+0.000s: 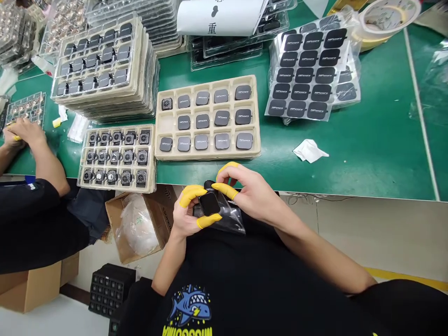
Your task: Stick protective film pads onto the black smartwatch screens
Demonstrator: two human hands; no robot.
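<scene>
Yellow finger covers show on both of my hands. My left hand (189, 211) grips a black square watch body (209, 204) by its sides, with the dark glossy face turned up. At the top edge of the watch, my right hand (245, 186) pinches a small dark film or label (210, 185) with pale lettering. Just beyond my hands, a beige tray (208, 154) holds rows of dark square pieces with lettering; one watch body (167, 103) sits at its upper left with its sensor side up, above an unfilled pocket. A clear plastic bag (233, 219) lies below my hands.
Left of the beige tray is a tray of watch bodies (119, 164), with a tall tray stack (101, 100) behind. Label sheets (301, 74), tape rolls (388, 16) and a crumpled white paper (310, 151) lie rightward. Another person's hands (26, 133) work at far left.
</scene>
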